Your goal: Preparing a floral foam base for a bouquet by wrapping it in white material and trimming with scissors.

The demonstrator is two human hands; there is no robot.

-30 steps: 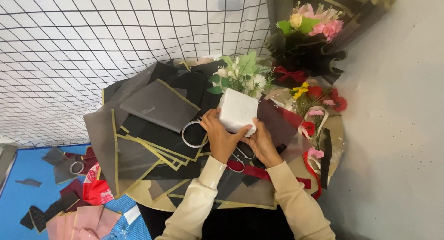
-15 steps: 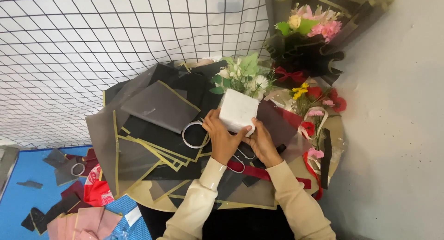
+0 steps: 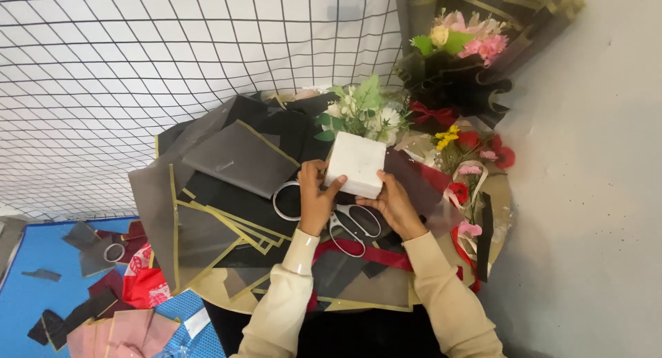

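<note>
Foam, a white block [image 3: 356, 164] with flowers [image 3: 363, 113] and green leaves stuck into its far face, sat between your two hands above the middle of the cluttered table. Your left hand [image 3: 316, 196] clasped its left near edge, thumb up on the near face and fingers curled behind, while your right hand [image 3: 395, 203] cupped the right near corner from below; you appeared to be gripping it from both sides so the stems pointed away from you and the block stayed level. Just under your hands lay scissors [image 3: 350, 223] with pale handles, touching nothing you held, and to their left a roll of clear tape [image 3: 285, 200] rested on black wrapping sheets with gold edges [image 3: 231, 192], which were fanned out across the table as though kept within reach. A red ribbon [image 3: 376, 254] ran beneath your forearms. To the right lay red and pink loose blooms [image 3: 476, 165], and at the far right a finished bouquet in dark wrap [image 3: 458, 62] leaned against the wall. At the near left, scraps lay on a blue mat [image 3: 34, 282]. Compared with half a second earlier and a second earlier, almost nothing had changed: both hands held the block in the same grasp and place, and the scissors and tape had not shifted.
</note>
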